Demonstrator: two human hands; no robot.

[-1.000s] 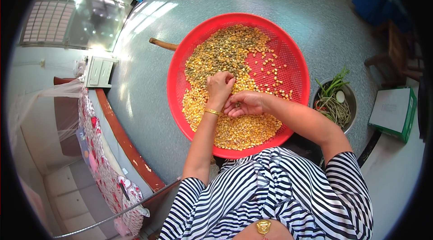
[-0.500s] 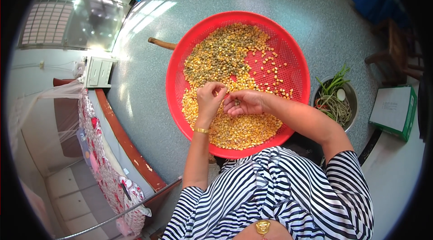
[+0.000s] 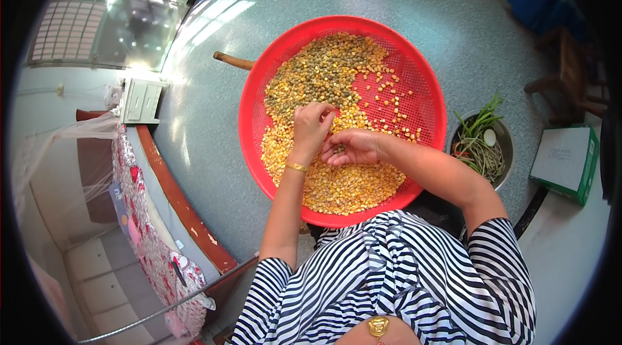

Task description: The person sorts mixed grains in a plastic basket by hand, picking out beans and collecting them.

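Note:
A wide red sieve basket (image 3: 424,79) holds yellow corn kernels (image 3: 353,189), which lie thick on its near side. On the far left of it is a patch of kernels mixed with greenish-brown round seeds (image 3: 311,79). My right hand (image 3: 356,147) is palm up above the corn, its fingers curled around several greenish-brown seeds in the palm. Just beyond and left of it, my left hand (image 3: 314,126) is bent down over the basket, thumb and fingertips pressed together. Whatever those fingertips may hold is too small to see.
A metal bowl (image 3: 509,157) of green vegetables stands right of the basket, with a green-and-white box (image 3: 564,160) farther right. A wooden stick (image 3: 232,61) juts out at the basket's left. A bed frame (image 3: 184,196) and a pale cabinet (image 3: 141,102) stand left.
My left hand has shifted slightly away from me and to the right, its fingertips now past the right hand's fingers. My right hand stays nearly where it was, holding the seeds.

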